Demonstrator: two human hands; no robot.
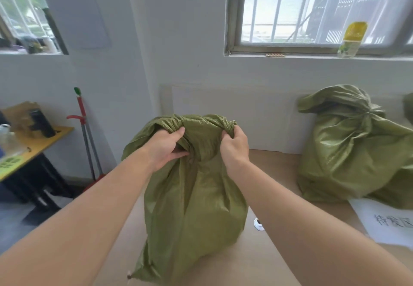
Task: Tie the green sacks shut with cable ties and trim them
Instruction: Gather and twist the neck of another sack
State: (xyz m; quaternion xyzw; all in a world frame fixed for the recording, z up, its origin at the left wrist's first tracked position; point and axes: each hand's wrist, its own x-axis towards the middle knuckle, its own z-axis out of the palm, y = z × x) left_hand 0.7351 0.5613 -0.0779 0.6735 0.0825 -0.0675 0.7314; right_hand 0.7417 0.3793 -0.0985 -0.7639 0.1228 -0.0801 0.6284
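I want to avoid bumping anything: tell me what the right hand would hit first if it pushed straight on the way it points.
The right hand already grips the gathered mouth of the green sack. Pushed on, it meets that bunched fabric first; behind that probably the pale board leaning at the wall, though depth is unclear.

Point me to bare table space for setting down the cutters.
Free: the brown table strip between the held sack and the tied sack, and the near edge under the right forearm. Crowded: right side, where the white paper meets the tied sack. A small white object sits beside the held sack.
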